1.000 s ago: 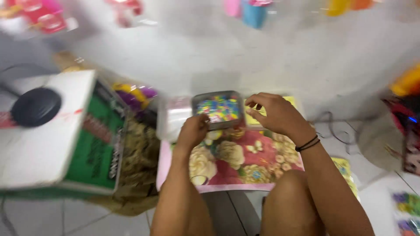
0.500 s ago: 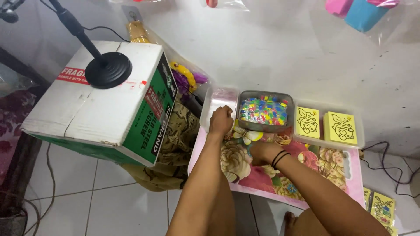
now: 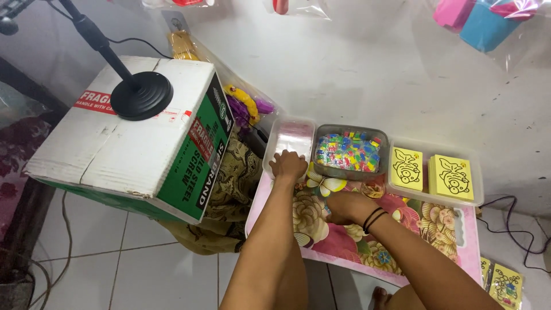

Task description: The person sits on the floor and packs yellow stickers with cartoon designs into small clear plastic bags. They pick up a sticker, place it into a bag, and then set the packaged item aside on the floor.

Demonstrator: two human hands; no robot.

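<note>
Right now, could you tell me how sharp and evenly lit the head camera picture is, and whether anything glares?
Head view: sharp throughout, soft even light, faint shadows; wide-lens bending at the edges; mild glare on the clear empty plastic tub under the left hand; the right hand and the grey tray of colourful beads are crisp.

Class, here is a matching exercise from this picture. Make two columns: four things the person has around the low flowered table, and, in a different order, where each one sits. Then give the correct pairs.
Things
1. grey tub of coloured beads
2. black microphone stand base
3. yellow picture cards
4. left hand

Places
A. on top of the cardboard box
B. in the clear tray at the right end
C. at the edge of the empty clear container
D. between the two clear containers

Pairs: 1-D, 2-A, 3-B, 4-C
</note>
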